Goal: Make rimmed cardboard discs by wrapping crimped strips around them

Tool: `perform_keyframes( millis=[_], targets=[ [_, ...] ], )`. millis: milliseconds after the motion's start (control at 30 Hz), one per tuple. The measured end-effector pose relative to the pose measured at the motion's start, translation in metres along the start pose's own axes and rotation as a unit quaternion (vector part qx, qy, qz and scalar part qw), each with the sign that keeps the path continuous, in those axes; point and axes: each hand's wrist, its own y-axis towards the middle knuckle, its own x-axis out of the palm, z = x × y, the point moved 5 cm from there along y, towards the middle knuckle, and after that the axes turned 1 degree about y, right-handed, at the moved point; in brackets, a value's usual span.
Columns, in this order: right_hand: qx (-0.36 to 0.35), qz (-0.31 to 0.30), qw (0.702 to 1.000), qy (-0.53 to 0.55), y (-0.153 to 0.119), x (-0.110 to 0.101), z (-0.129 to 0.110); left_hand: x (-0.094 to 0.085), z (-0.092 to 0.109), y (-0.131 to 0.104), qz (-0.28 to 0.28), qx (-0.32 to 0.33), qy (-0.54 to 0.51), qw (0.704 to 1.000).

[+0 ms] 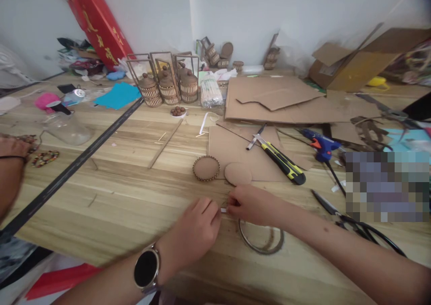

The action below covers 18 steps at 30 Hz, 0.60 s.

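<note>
My left hand [198,222], with a watch [147,269] on the wrist, is closed in a pinch. Close to it, my right hand [251,202] also has its fingers pressed together. A small white strip [223,210] spans the narrow gap between the fingertips of both hands; most of it is hidden. Under and below my right hand lies a thin ring [261,252], partly covered. Just beyond the hands are a cardboard disc [238,174] and a round cardboard base with a beaded rim [206,168].
A yellow-black utility knife [283,161] and a pen [256,137] rest on cardboard. To the right are a blue glue gun [321,143] and scissors [346,220]. Woven baskets with handles [169,85] stand at the back. Another person's hand [15,148] is at far left.
</note>
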Motion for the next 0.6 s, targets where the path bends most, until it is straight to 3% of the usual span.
perform_keyframes(
  millis=[267, 600],
  targets=[
    [0.000, 0.004, 1.000, -0.002, -0.0015, -0.0009, -0.0010, 0.0018, 0.0107, -0.0028, -0.013, 0.043, 0.005, 0.999],
    [0.001, 0.003, 1.000, 0.009, -0.0019, -0.0003, 0.0003, -0.0030, 0.0073, -0.0021, -0.023, 0.017, 0.001, 1.000]
  ],
)
